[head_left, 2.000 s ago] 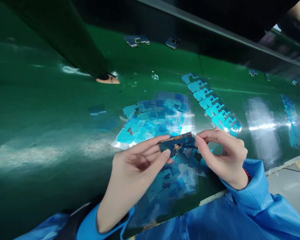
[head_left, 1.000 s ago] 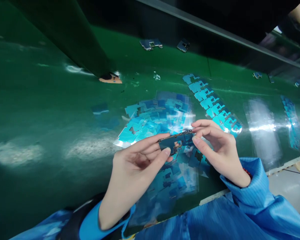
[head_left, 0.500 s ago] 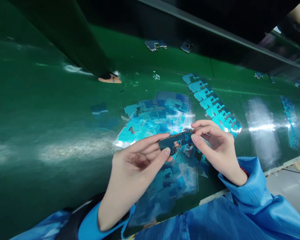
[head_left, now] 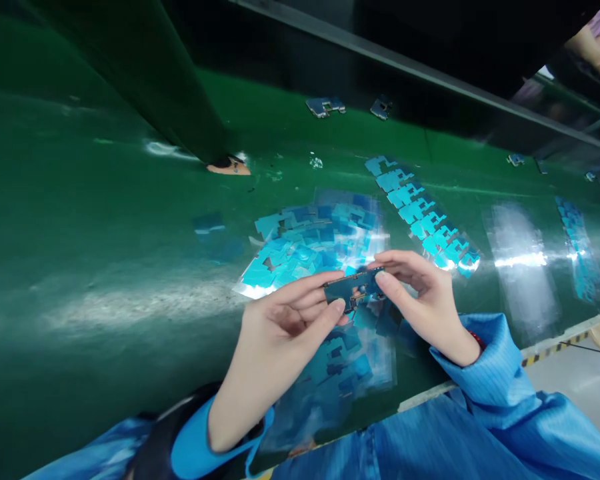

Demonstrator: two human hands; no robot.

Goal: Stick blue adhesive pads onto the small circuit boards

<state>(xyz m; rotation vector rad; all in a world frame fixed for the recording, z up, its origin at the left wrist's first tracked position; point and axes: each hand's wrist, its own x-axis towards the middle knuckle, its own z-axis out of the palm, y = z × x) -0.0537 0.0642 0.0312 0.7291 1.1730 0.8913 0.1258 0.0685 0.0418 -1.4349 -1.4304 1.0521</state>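
Note:
A small dark circuit board (head_left: 341,289) with a notched lower edge is held up over the bench between both hands. My left hand (head_left: 293,333) is closed on its left end, thumb on the face and fingers behind. At the right end my right hand (head_left: 423,293) pinches the board, thumb in front and fingertips at the top edge. Directly below lies a loose pile of blue film-like pieces (head_left: 300,250) on clear sheets. To the right of the pile, similar blue notched pieces lie in a slanting row (head_left: 415,210).
Two boards (head_left: 325,107) lie at the back, below a dark shelf with a metal rail (head_left: 360,47). A dark green post (head_left: 180,87) rises at the left. Clear film (head_left: 520,267) and another blue strip (head_left: 577,247) lie on the right. Another person's arm (head_left: 593,50) shows top right.
My right hand has shifted slightly left along the board, with its thumb now further onto the face. The whole view has moved a little.

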